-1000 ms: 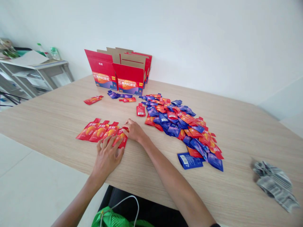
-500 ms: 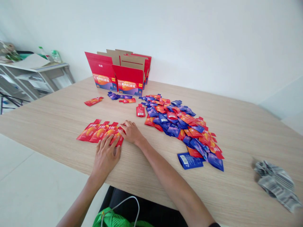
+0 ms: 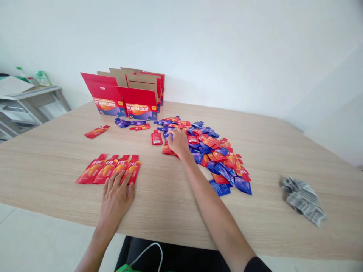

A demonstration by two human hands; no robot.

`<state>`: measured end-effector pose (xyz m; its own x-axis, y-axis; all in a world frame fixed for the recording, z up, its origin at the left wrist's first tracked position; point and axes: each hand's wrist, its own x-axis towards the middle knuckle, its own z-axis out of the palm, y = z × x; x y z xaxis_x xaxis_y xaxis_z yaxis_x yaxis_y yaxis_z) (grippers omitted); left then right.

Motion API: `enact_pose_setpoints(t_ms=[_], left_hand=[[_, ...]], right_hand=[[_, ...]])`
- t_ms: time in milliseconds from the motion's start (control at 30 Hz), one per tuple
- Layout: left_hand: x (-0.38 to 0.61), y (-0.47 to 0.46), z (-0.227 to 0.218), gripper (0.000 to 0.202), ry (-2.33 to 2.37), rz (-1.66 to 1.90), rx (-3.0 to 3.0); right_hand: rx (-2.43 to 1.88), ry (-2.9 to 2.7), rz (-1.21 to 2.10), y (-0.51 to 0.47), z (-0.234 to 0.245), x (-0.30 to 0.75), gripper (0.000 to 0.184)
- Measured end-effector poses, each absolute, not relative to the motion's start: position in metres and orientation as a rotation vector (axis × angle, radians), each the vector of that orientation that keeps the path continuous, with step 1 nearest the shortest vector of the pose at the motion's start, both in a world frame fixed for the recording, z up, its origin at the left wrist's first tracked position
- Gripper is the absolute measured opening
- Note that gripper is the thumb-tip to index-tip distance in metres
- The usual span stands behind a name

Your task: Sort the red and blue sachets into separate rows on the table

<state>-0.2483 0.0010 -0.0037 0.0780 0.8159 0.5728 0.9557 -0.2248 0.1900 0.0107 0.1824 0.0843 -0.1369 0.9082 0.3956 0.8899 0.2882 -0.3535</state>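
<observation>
A row of red sachets (image 3: 109,168) lies overlapped on the wooden table (image 3: 170,211) at the left. My left hand (image 3: 116,196) rests flat with spread fingers, its tips touching the near edge of that row. A big heap of red and blue sachets (image 3: 211,151) covers the table's middle. My right hand (image 3: 177,141) reaches onto the heap's left edge, fingers curled over a sachet there; whether it grips one is hidden.
Open red cartons (image 3: 127,94) stand at the back by the wall. Loose sachets lie near them, one red (image 3: 96,132) at the left and another (image 3: 156,138) by the heap. Crumpled grey wrapping (image 3: 303,199) sits at the right. A shelf unit (image 3: 28,105) stands at the far left.
My right hand left the row of red sachets and moved away to the heap's left edge. The left hand stayed by the row. The camera view shifted right.
</observation>
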Motion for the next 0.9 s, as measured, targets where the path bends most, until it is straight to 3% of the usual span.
enact_pose_setpoints(t_ms=[167, 467, 633, 767, 900], left_hand=[[-0.245, 0.002, -0.001, 0.046, -1.746, -0.920, -2.172], [-0.241, -0.002, 0.007, 0.046, -1.681, -0.873, -2.223], [-0.243, -0.001, 0.007, 0.040, -1.695, -0.946, -2.249], [-0.227, -0.005, 0.013, 0.034, -1.703, -1.229, -2.348], [-0.190, -0.007, 0.024, 0.042, -1.881, -1.747, -2.623]], right_hand=[[-1.939, -2.083, -0.064, 0.186, 0.084, 0.102, 0.032], [-1.823, -2.345, -0.144, 0.177, 0.081, 0.134, 0.028], [-1.770, -2.153, -0.167, 0.165, 0.094, 0.129, 0.031], [-1.511, -1.767, 0.091, 0.152, 0.106, 0.119, 0.029], [-1.240, -1.366, 0.765, 0.137, 0.099, 0.088, 0.026]])
